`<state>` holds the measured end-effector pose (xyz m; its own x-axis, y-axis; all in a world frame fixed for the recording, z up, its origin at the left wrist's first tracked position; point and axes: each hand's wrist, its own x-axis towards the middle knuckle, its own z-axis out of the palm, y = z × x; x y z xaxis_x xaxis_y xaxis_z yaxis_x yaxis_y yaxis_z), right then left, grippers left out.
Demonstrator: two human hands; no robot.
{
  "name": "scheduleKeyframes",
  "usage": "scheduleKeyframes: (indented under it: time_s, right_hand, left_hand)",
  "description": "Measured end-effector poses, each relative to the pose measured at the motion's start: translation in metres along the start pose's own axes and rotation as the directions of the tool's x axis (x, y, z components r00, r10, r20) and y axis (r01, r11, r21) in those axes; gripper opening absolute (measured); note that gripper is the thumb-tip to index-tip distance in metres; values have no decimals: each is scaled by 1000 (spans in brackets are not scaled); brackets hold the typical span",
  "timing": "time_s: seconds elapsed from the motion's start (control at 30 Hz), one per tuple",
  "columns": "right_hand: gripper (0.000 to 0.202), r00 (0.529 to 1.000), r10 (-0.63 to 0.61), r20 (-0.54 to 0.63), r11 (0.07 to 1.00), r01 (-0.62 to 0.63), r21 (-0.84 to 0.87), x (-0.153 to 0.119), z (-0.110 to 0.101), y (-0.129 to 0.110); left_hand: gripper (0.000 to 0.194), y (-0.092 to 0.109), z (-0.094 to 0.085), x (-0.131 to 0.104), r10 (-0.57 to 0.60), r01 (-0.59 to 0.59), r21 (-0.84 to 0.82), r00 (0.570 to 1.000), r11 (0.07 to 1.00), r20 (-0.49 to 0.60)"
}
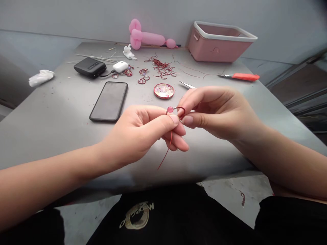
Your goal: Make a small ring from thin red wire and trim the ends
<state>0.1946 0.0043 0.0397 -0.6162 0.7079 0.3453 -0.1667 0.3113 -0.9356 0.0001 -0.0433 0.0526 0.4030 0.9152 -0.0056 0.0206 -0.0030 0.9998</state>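
A small ring of dark red cord [184,109] with a pink bead [170,109] is held between my two hands above the table. My left hand [150,127] pinches it between thumb and index finger just below the bead. My right hand [214,110] has thumb and fingertips closed on the cord at the loop's right side. One loose red cord end hangs down below my left thumb. Behind the hands sits a round red-rimmed dish [164,91] of pale and pink beads. The tip of a pointed metal tool [187,84] shows behind my right hand, its rest hidden.
A phone [109,102] lies left of the hands. Farther back are a black power bank [90,67], a white earbud case [120,66], several finished-looking cord rings [143,80] and red cord scraps [162,66]. A pink bin [219,47], an orange-handled cutter [245,77] and a pink balloon [153,38] stand behind.
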Motion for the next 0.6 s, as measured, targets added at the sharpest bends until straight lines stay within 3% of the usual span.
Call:
scheduleKeyframes:
  time_s: [0.13, 0.27, 0.47, 0.6]
  right_hand:
    - [6, 994, -28, -103, 998, 21, -67, -3, 5, 0]
    - [7, 959, -193, -208, 944, 124, -305, -9, 14, -1]
    - [13, 843, -534, -68, 639, 349, -685, -12, 15, 5]
    - [10, 836, -548, 3, 557, 368, -744, -11, 12, 2]
  left_hand:
    - [27, 1, 0, 0, 38, -29, 94, 995, 995, -96]
    - [23, 1, 0, 0, 89, -72, 169, 991, 983, -96]
    - [28, -1, -1, -1, 126, -134, 159, 990, 978, 62]
    - [30, -2, -2, -2, 91, -100, 89, 991, 991, 102]
